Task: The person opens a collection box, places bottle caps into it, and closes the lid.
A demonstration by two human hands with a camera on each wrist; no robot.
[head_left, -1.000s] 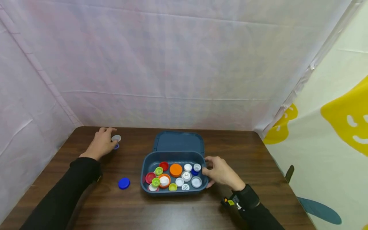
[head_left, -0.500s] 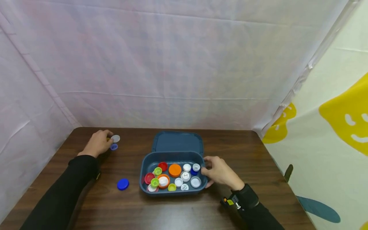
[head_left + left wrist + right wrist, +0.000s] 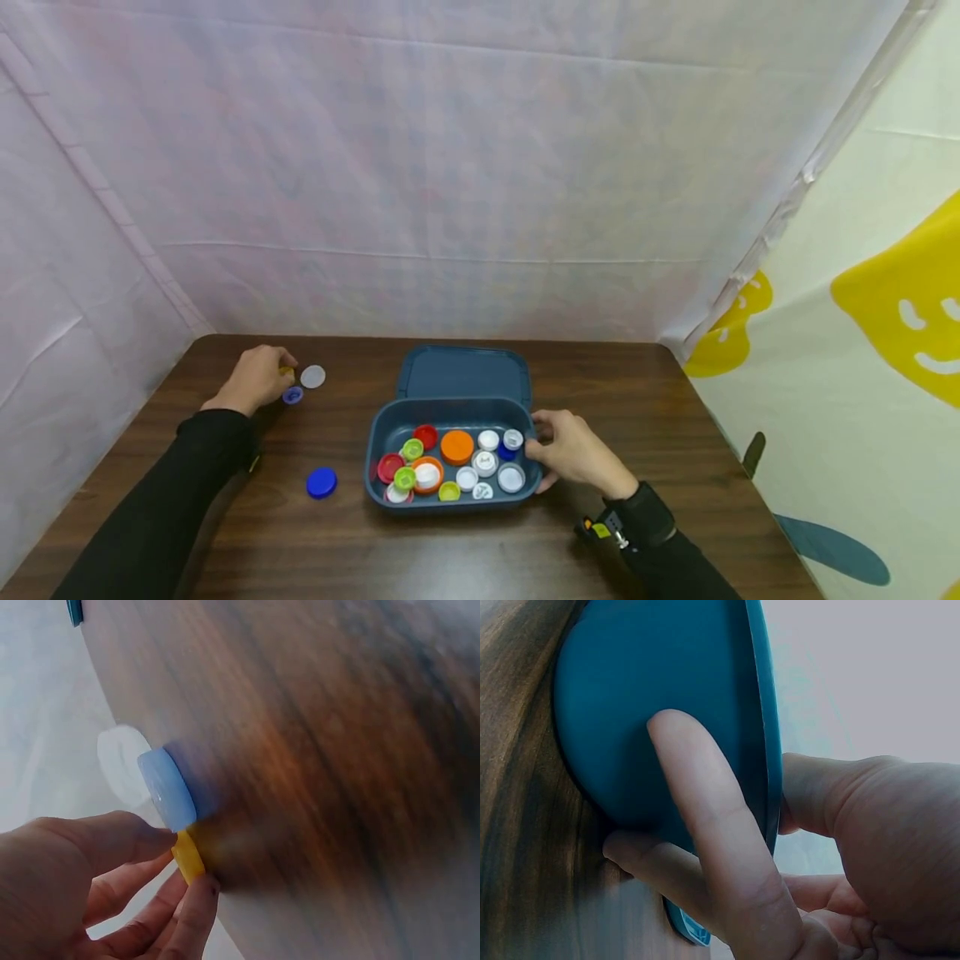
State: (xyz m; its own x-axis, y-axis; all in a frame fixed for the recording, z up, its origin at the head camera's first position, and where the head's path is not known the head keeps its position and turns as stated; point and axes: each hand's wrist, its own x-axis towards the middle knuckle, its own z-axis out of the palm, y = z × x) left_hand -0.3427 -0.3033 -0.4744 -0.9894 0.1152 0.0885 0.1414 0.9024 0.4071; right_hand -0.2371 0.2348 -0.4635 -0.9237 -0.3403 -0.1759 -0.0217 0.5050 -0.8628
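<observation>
At the far left of the table my left hand (image 3: 255, 379) pinches a yellow bottle cap (image 3: 189, 857) between thumb and fingertips. Right beside it lie a light blue cap (image 3: 168, 789) and a whitish translucent cap (image 3: 312, 377). My right hand (image 3: 573, 450) grips the right end wall of a dark blue box (image 3: 375, 433), thumb over the rim and fingers along the outside. Inside the box are several caps, among them an orange cap (image 3: 457, 447), a red cap (image 3: 391, 467), a green cap (image 3: 405, 478) and a white cap (image 3: 484, 462).
A dark blue cap (image 3: 322, 482) lies on the brown wooden table (image 3: 450, 558), left of the box. Behind the box stretches its flat lid (image 3: 465, 372). White sheeting (image 3: 435, 167) closes off the table's back and left sides; a patterned cloth (image 3: 847, 400) hangs at the right.
My left hand has drawn back slightly from the whitish cap, which now lies flat beside the light blue one, and it pinches the yellow cap. My right hand keeps its grip on the box.
</observation>
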